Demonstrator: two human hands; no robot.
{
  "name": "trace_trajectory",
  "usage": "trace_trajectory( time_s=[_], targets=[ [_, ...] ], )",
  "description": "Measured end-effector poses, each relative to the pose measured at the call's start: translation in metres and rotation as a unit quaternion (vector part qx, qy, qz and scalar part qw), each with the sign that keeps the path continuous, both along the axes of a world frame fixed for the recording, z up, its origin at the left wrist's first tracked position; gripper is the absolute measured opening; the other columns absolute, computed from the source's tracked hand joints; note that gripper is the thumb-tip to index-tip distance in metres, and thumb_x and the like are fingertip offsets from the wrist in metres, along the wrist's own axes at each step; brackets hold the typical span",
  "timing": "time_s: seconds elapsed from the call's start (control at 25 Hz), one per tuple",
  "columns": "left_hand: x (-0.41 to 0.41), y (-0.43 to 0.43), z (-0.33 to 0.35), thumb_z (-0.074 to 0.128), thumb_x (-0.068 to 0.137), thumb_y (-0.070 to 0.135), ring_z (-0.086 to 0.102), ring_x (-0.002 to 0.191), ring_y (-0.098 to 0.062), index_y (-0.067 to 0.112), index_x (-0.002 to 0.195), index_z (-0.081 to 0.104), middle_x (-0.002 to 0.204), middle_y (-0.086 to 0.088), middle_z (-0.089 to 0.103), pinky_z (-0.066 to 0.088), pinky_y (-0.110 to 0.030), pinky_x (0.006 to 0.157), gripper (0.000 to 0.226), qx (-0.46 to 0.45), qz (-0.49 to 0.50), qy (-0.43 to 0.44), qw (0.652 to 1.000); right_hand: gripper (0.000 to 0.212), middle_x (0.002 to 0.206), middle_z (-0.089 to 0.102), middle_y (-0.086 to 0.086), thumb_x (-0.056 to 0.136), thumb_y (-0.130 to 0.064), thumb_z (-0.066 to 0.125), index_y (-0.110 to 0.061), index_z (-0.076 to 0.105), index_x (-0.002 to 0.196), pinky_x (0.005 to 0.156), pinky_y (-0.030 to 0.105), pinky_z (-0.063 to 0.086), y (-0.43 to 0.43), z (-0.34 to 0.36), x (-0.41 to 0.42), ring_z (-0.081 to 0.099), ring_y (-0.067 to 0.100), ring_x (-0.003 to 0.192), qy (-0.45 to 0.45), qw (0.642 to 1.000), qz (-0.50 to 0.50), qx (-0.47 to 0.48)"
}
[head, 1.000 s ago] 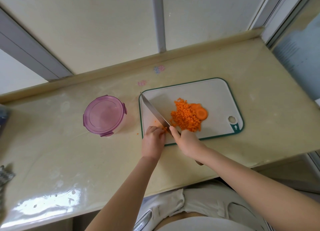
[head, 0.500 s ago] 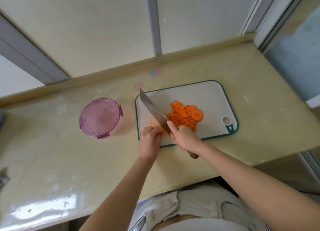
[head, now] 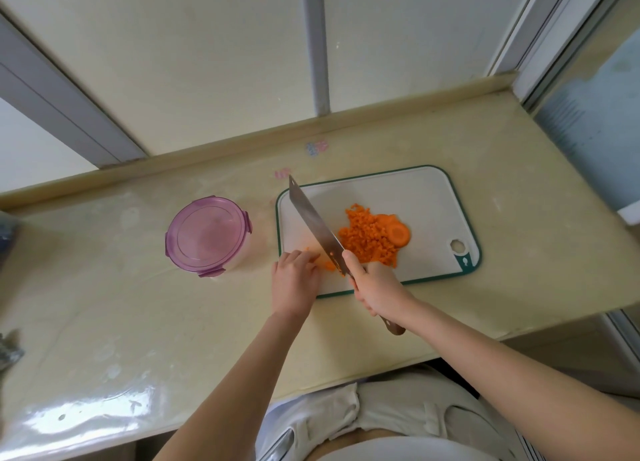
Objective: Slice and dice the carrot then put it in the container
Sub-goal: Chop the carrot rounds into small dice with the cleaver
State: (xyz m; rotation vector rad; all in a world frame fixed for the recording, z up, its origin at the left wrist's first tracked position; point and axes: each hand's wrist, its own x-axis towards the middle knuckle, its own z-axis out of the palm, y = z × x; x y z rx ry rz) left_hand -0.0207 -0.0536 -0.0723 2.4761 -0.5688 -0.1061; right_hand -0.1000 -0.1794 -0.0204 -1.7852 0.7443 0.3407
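1. Right hand (head: 377,287) grips knife (head: 313,223), its blade angled over the cutting board (head: 415,190).
2. Left hand (head: 294,280), fingers curled, pins carrot piece (head: 325,264) beside the blade.
3. Diced carrot (head: 369,240) heaped mid-board; lidded container (head: 207,235) on tabletop (head: 138,322), left of board.

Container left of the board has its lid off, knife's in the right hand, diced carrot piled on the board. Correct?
No: the container has its purple lid on, as the head view shows. The rest holds: the right hand grips the knife, and the diced carrot is piled on the board.
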Motion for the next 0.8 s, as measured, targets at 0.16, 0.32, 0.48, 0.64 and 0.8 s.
trace_trajectory(
  time_s=[0.16,0.32,0.48,0.64,0.8],
  targets=[
    [0.001,0.002,-0.001,0.064,0.084,0.021,0.051,0.093,-0.026,0.022,0.102,0.07,0.091,-0.004,0.059,0.025,-0.028,0.073,0.02,0.043,0.013,0.026,0.999,0.062,0.051,0.042,0.004,0.098,-0.055,0.028,-0.01,0.043,0.058,0.054,0.032,0.036,0.011,-0.009,0.0,0.039,0.02,0.048,0.006,0.999,0.017,-0.041],
    [0.003,0.001,-0.002,0.068,0.081,0.015,0.053,0.084,-0.032,0.015,0.091,0.075,0.084,-0.009,0.061,0.036,-0.034,0.074,0.012,0.029,0.005,0.035,0.999,0.063,0.053,0.041,0.005,0.1,-0.052,0.027,-0.011,0.035,0.053,0.052,0.031,0.035,0.017,-0.013,0.001,0.041,0.021,0.049,0.021,0.994,0.031,-0.098],
    [0.003,0.002,-0.005,0.063,0.084,0.007,0.052,0.088,-0.027,0.009,0.093,0.074,0.085,-0.009,0.059,0.033,-0.021,0.072,0.014,0.0,0.005,0.056,0.998,0.061,0.051,0.038,0.004,0.102,-0.047,0.029,-0.012,0.032,0.052,0.05,0.033,0.029,0.021,-0.009,0.005,0.035,0.017,0.047,0.018,0.99,0.048,-0.134],
    [-0.002,-0.001,-0.002,0.055,0.086,-0.002,0.051,0.092,-0.025,0.006,0.101,0.072,0.09,-0.01,0.058,0.03,-0.015,0.072,0.024,-0.023,0.005,0.066,0.998,0.063,0.049,0.04,0.003,0.101,-0.049,0.027,-0.012,0.034,0.051,0.052,0.031,0.03,0.017,-0.013,0.005,0.038,0.017,0.047,0.016,0.992,0.037,-0.117],
    [-0.022,-0.006,-0.005,0.052,0.088,-0.001,0.044,0.105,-0.024,0.005,0.113,0.067,0.108,-0.009,0.058,0.035,-0.021,0.092,0.03,0.0,-0.025,0.051,0.998,0.057,0.038,0.034,-0.008,0.098,-0.055,0.03,-0.015,0.037,0.058,0.041,0.025,0.025,0.002,-0.02,0.003,0.032,0.012,0.036,0.02,0.999,-0.041,0.01]
  ],
)
